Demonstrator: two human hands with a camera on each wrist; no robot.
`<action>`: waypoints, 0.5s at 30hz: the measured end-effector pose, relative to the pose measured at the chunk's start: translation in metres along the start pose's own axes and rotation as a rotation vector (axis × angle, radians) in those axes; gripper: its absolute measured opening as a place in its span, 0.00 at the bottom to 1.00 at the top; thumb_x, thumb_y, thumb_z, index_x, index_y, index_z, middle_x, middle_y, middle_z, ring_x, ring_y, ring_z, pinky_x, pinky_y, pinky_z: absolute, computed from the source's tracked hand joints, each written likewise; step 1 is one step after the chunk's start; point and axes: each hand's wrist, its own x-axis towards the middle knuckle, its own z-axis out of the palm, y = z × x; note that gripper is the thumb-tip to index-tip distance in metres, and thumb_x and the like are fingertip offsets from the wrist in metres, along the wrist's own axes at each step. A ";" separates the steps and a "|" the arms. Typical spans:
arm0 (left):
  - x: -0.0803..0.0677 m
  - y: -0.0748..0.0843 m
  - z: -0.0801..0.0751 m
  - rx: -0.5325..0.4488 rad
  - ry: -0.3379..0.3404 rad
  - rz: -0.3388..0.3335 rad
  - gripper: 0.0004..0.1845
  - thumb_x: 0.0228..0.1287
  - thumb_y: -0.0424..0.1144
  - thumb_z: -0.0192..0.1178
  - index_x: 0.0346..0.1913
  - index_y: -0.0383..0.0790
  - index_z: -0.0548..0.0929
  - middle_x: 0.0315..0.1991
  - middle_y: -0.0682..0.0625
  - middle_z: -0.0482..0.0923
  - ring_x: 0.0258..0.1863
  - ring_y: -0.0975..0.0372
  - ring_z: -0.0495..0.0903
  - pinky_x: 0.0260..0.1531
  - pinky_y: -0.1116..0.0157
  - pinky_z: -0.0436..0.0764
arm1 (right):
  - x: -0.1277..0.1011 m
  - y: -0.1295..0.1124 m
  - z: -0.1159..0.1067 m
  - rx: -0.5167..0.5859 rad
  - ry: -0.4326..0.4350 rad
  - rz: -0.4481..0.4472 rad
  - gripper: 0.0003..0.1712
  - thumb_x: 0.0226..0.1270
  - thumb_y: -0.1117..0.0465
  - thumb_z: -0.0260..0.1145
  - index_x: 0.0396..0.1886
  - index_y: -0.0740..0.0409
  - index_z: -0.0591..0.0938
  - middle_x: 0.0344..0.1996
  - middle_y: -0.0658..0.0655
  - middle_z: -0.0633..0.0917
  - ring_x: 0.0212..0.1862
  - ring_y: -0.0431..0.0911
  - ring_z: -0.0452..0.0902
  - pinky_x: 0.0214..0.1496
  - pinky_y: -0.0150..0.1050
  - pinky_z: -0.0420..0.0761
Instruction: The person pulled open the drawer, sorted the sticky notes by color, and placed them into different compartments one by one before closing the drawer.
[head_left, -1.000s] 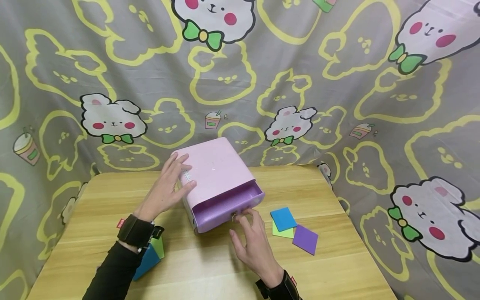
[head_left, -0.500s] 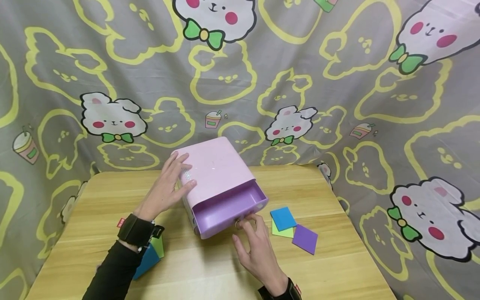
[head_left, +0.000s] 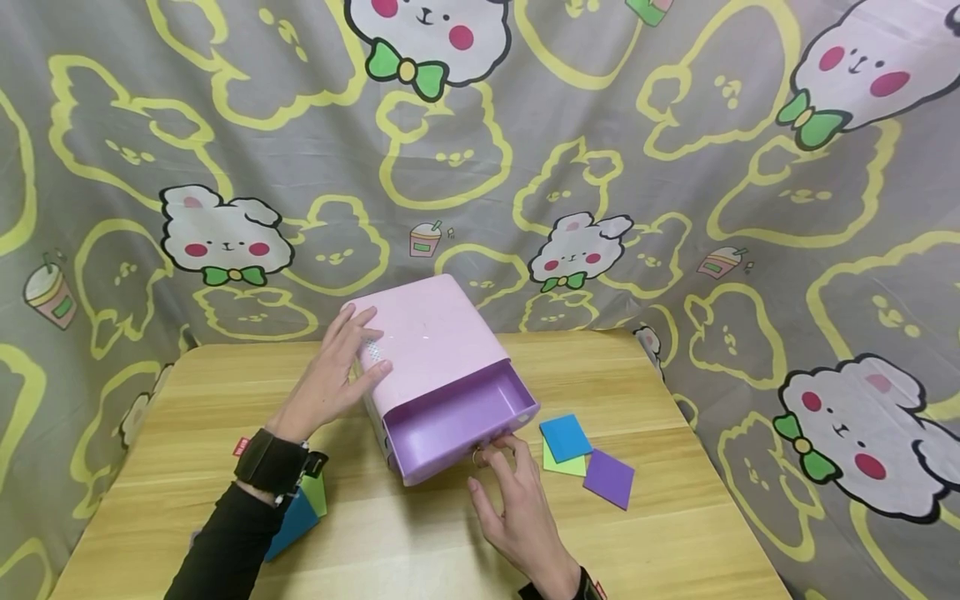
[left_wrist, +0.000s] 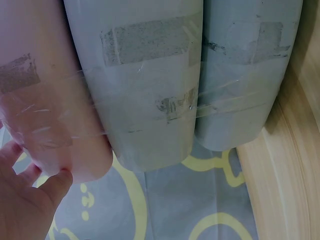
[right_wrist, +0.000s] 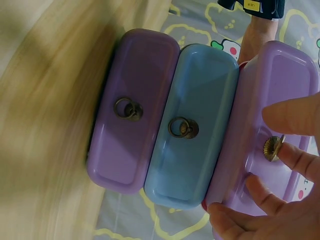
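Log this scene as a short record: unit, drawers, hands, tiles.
unit: three stacked drawers under a pink top, on a wooden table
top drawer: purple, pulled out
middle drawer: light blue, shut
bottom drawer: purple, shut
left hand: rests on the unit's upper left edge
right hand: finger hooked on the top drawer's ring pull
tiles, right: blue tile overlapping light green tile; purple tile beside them
pieces, left: blue piece and green piece, partly hidden by the arm
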 end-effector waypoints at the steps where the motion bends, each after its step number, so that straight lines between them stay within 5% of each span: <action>1: 0.000 0.000 0.000 -0.001 0.000 -0.001 0.25 0.69 0.53 0.61 0.62 0.43 0.75 0.82 0.50 0.54 0.84 0.50 0.40 0.71 0.27 0.57 | 0.000 0.000 0.000 -0.001 -0.006 0.008 0.18 0.58 0.62 0.72 0.48 0.47 0.80 0.56 0.57 0.77 0.57 0.49 0.76 0.57 0.55 0.79; 15: -0.002 -0.003 0.003 -0.011 0.007 0.012 0.25 0.70 0.52 0.60 0.62 0.42 0.74 0.82 0.50 0.54 0.84 0.49 0.40 0.71 0.27 0.58 | -0.004 0.001 0.000 0.021 -0.009 -0.006 0.19 0.58 0.64 0.72 0.50 0.48 0.80 0.55 0.57 0.77 0.57 0.48 0.78 0.59 0.55 0.82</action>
